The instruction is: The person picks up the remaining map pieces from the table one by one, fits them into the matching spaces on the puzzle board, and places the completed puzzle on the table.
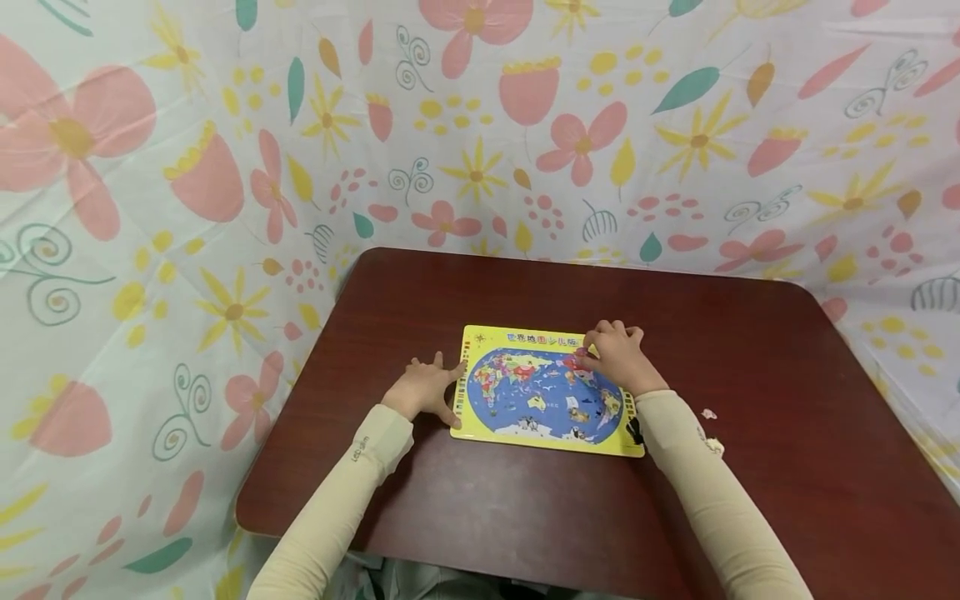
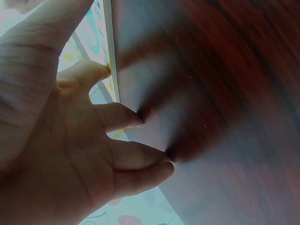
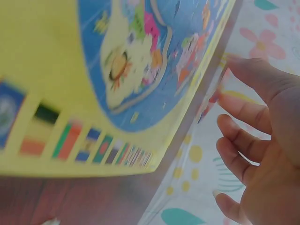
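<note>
a floral cloth [image 1: 480, 108] hangs behind and to the left of everything, close along the far edge of the dark table [image 1: 495, 500]. on that table there is bare wood on all four sides of the map board [image 1: 551, 392], most generously to the right, so there is room to slide or turn it.

the board lies flat, its title along the far side. coloured lands fill most of the blue oval, so i judge the work well along; whether a gap waits under the right hand cannot be told. the right forearm crosses near the lower right corner.

the left hand [image 1: 426, 390] is spread wide at the board's left edge, thumb by the near corner, a finger touching the side, and grips nothing. the right hand [image 1: 621, 360] is above the far right part, thumb and index closed in a pinch, the other fingers loosely bent.

between them is a small piece [image 3: 213, 102], seen nearly edge-on, its shape unclear; it is not yet laid down. two pale scraps [image 1: 708, 414] lie beside the right sleeve.
</note>
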Available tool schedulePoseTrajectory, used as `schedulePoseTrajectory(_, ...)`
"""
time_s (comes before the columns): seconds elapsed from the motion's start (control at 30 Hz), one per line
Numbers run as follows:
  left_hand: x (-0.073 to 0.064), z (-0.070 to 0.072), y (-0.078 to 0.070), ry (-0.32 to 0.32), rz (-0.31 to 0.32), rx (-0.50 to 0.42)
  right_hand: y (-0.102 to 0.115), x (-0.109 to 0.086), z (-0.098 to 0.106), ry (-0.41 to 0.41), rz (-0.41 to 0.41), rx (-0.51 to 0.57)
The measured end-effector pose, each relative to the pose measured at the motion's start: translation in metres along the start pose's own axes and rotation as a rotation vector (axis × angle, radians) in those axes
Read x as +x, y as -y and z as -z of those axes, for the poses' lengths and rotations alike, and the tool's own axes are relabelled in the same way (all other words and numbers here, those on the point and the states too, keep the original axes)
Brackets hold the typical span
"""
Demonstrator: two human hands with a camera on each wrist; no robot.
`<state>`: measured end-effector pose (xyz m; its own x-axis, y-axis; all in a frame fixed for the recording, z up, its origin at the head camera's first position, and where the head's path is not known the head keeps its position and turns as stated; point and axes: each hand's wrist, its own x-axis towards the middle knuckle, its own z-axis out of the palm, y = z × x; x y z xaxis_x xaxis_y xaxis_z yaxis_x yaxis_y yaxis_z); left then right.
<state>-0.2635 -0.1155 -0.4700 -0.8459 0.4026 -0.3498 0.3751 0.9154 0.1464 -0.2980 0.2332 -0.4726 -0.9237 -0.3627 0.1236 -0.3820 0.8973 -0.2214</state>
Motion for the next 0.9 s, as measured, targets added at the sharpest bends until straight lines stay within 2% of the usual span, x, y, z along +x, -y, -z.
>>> schedulePoseTrajectory(0.17,0.0,-0.003,-0.001,0.001,-0.008,-0.002,0.004,0.002,-0.007,0.051,0.002,-0.001)
schedulePoseTrajectory(0.4,-0.002,-0.006,0.001,0.008,-0.005,0.0,0.006,0.002,-0.018,0.061,0.027,0.032)
schedulePoseTrajectory(0.57,-0.002,-0.003,0.002,0.005,-0.006,0.016,0.008,0.003,-0.019,0.086,0.023,0.038)
schedulePoseTrajectory(0.7,-0.002,-0.001,0.003,-0.002,-0.014,0.03,0.007,0.004,-0.019,0.077,0.033,0.023)
schedulePoseTrajectory(0.9,-0.003,-0.002,0.004,0.003,-0.009,0.01,0.009,0.005,-0.019,0.079,0.05,0.055)
